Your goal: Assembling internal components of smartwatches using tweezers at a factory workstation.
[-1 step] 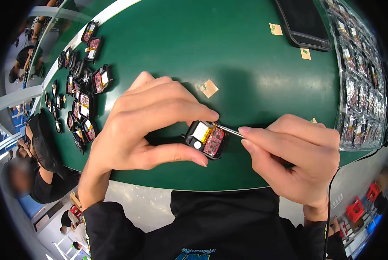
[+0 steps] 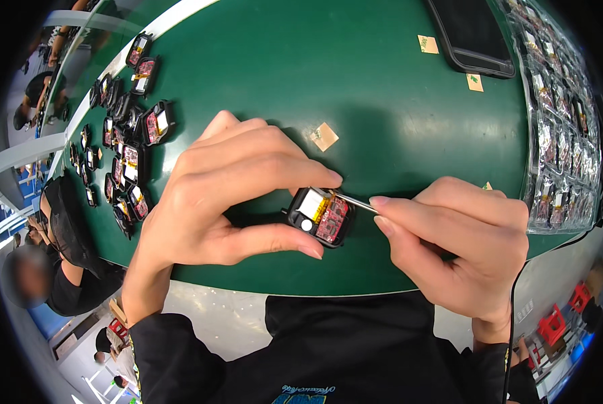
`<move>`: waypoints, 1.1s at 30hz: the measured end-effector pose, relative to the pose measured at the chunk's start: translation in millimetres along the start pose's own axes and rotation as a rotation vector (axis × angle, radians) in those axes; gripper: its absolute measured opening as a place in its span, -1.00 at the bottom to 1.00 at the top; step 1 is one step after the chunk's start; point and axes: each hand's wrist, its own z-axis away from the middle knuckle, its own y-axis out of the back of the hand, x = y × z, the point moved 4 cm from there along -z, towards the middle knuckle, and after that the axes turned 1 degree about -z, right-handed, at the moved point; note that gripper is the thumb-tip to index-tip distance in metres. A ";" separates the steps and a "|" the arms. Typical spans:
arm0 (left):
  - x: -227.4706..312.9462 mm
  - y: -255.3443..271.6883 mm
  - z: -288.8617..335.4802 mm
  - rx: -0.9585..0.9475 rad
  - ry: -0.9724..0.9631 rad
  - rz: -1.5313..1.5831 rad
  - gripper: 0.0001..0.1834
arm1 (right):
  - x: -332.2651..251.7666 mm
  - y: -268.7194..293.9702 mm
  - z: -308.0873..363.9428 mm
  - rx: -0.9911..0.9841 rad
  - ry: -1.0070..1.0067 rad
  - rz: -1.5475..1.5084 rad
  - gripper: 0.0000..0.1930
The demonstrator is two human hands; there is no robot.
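My left hand (image 2: 214,192) holds a small black device housing (image 2: 294,217) between thumb and index finger, just above the table. Its back is off, showing a red circuit board (image 2: 332,222), a white battery-like block (image 2: 311,204), yellow tape (image 2: 323,207) and a round white part (image 2: 307,225). In a pinch, my right hand (image 2: 459,246) grips a thin metal tool (image 2: 358,203). The tool's tip meets the housing's upper right corner, near my left index fingertip. Whether the tool is a single rod or tweezers cannot be made out.
Several similar opened black devices (image 2: 131,161) lie in a cluster at the left of the green table (image 2: 274,54). Clear plastic trays (image 2: 557,135) of parts stand at the right, beside a black phone-like slab (image 2: 473,37). A beige paper square (image 2: 325,137) lies beyond my hands. Another person (image 2: 72,256) sits at left.
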 end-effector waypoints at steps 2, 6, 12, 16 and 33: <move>0.8 0.1 -0.4 0.006 -0.013 0.000 -0.31 | 1.0 -1.8 0.8 0.014 0.008 -0.004 -0.71; 3.3 1.8 1.2 -0.013 -0.042 -0.063 -0.33 | -3.7 -1.5 -0.5 0.012 -0.019 -0.006 -0.70; 4.6 1.2 -1.6 -0.002 -0.027 -0.070 -0.33 | -0.2 -4.6 5.0 0.032 0.125 0.031 -0.72; 8.0 3.9 -5.4 -0.035 0.017 -0.063 -0.34 | -4.6 0.3 7.7 0.064 0.136 0.038 -0.74; 43.8 -6.7 -187.4 0.021 -0.315 -0.004 -0.49 | -3.4 12.7 25.1 -0.232 0.107 -0.363 -0.86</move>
